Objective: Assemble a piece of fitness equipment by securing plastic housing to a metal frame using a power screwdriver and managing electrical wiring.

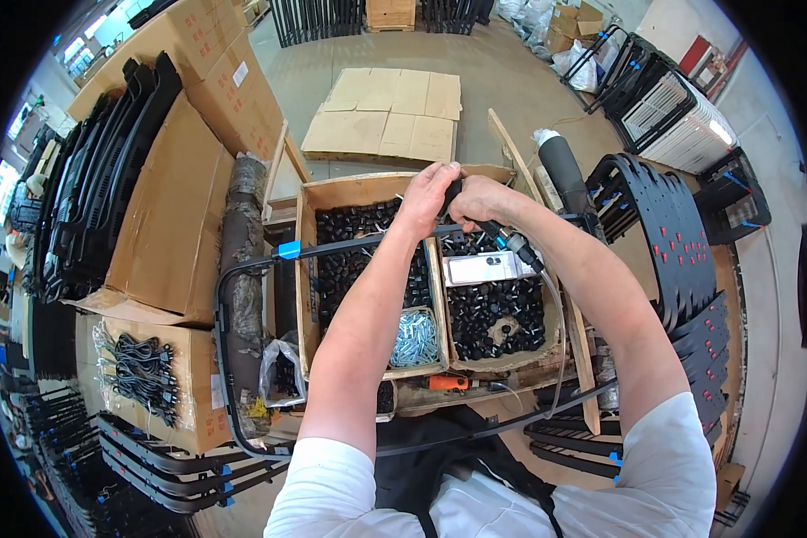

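My right hand (481, 199) is wrapped round a black air screwdriver (490, 229), whose metal hose coupling (522, 250) points toward the lower right. Close against it, my left hand (426, 199) is closed at the black part between both hands; its fingers hide what they grip. A black tubular frame (345, 244) with blue tape (289, 250) passes beneath my forearms and curves round toward my body. Below the hands stands a divided wooden box (438, 309) of small black plastic parts (354, 223). Silver screws (413, 339) fill a smaller tray, and a white phone (486, 268) lies on the right compartment.
Cartons (177, 193) with black panels stand at left, and bundled black cables (143, 368) lie on a lower carton. Curved black panels (668, 238) stack at right. A pale hose (560, 332) hangs beside the box. An orange-handled tool (448, 383) lies at the near edge. Flattened cardboard (386, 103) lies beyond.
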Demonstrator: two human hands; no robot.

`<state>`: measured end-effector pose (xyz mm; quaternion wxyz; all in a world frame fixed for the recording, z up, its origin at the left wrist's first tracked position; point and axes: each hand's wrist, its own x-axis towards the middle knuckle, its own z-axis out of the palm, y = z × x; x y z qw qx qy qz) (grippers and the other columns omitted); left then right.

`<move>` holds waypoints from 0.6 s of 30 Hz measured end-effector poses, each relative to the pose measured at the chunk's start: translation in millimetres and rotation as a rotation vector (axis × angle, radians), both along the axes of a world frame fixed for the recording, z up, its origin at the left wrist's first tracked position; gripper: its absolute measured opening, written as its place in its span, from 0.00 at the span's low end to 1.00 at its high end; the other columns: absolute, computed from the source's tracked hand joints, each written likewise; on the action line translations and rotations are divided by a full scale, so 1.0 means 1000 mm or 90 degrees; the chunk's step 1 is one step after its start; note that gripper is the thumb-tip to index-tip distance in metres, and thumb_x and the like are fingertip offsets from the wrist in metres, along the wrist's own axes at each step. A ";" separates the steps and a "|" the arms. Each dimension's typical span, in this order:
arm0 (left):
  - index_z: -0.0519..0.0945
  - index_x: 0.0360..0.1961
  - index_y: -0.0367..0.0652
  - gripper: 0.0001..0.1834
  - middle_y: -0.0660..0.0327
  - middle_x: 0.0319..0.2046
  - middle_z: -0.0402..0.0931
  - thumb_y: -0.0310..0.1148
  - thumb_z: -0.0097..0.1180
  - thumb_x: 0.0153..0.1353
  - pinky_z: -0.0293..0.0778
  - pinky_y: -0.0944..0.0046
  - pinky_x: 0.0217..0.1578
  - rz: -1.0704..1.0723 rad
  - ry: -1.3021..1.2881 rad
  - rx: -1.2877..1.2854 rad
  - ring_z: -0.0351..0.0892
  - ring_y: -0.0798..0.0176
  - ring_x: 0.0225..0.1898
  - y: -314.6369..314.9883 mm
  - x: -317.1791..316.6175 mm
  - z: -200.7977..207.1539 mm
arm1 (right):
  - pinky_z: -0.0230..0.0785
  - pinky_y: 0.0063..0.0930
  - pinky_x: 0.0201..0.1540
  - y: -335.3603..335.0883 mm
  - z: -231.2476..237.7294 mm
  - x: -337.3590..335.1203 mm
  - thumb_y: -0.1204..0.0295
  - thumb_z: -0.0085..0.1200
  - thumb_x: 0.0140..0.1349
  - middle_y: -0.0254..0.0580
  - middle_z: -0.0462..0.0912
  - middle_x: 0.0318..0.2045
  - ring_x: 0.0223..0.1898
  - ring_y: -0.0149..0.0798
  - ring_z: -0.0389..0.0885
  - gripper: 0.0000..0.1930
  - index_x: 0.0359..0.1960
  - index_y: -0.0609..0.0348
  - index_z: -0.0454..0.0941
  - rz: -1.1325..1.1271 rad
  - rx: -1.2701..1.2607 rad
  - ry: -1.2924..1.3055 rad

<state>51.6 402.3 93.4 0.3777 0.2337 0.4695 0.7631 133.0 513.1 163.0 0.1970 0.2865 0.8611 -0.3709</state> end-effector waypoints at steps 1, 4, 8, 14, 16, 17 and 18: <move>0.84 0.44 0.39 0.16 0.63 0.38 0.82 0.42 0.56 0.75 0.75 0.63 0.46 -0.009 -0.005 -0.014 0.78 0.67 0.41 -0.002 -0.006 0.003 | 0.76 0.33 0.34 -0.006 0.004 0.000 0.68 0.62 0.46 0.45 0.88 0.28 0.31 0.39 0.87 0.11 0.27 0.63 0.85 0.004 -0.020 0.006; 0.84 0.43 0.40 0.15 0.65 0.37 0.81 0.42 0.57 0.74 0.74 0.65 0.46 -0.056 -0.044 -0.025 0.77 0.69 0.41 -0.011 0.002 0.021 | 0.76 0.36 0.34 -0.025 0.038 0.017 0.66 0.63 0.46 0.47 0.87 0.27 0.32 0.42 0.86 0.13 0.29 0.64 0.86 0.039 0.154 0.034; 0.83 0.43 0.41 0.12 0.67 0.38 0.80 0.39 0.58 0.75 0.73 0.67 0.44 -0.113 0.005 0.046 0.75 0.72 0.40 -0.031 0.064 0.055 | 0.80 0.39 0.37 -0.045 0.074 0.092 0.63 0.62 0.50 0.52 0.87 0.27 0.31 0.47 0.89 0.18 0.30 0.71 0.84 -0.009 0.126 0.030; 0.81 0.47 0.40 0.12 0.69 0.41 0.78 0.39 0.59 0.75 0.73 0.68 0.47 -0.293 -0.044 0.022 0.73 0.75 0.44 -0.123 0.216 0.044 | 0.80 0.52 0.41 -0.150 0.087 0.263 0.59 0.57 0.55 0.64 0.84 0.24 0.32 0.62 0.88 0.23 0.23 0.74 0.81 0.013 0.231 -0.047; 0.81 0.47 0.40 0.13 0.70 0.40 0.77 0.40 0.60 0.75 0.72 0.69 0.47 -0.355 -0.036 0.041 0.72 0.75 0.44 -0.149 0.256 0.032 | 0.79 0.55 0.43 -0.179 0.076 0.309 0.57 0.58 0.56 0.69 0.83 0.26 0.34 0.66 0.86 0.24 0.23 0.76 0.81 -0.002 0.207 -0.072; 0.80 0.48 0.40 0.13 0.70 0.40 0.76 0.40 0.60 0.75 0.72 0.69 0.46 -0.381 -0.086 0.031 0.72 0.75 0.43 -0.161 0.276 0.026 | 0.79 0.55 0.42 -0.191 0.068 0.329 0.57 0.58 0.55 0.69 0.83 0.26 0.33 0.66 0.86 0.24 0.23 0.75 0.81 -0.024 0.197 -0.105; 0.80 0.48 0.40 0.14 0.70 0.40 0.76 0.40 0.60 0.76 0.72 0.69 0.47 -0.428 -0.118 0.020 0.72 0.75 0.43 -0.174 0.285 0.025 | 0.79 0.54 0.42 -0.203 0.065 0.341 0.58 0.57 0.56 0.70 0.83 0.27 0.34 0.66 0.87 0.24 0.24 0.75 0.81 -0.035 0.163 -0.106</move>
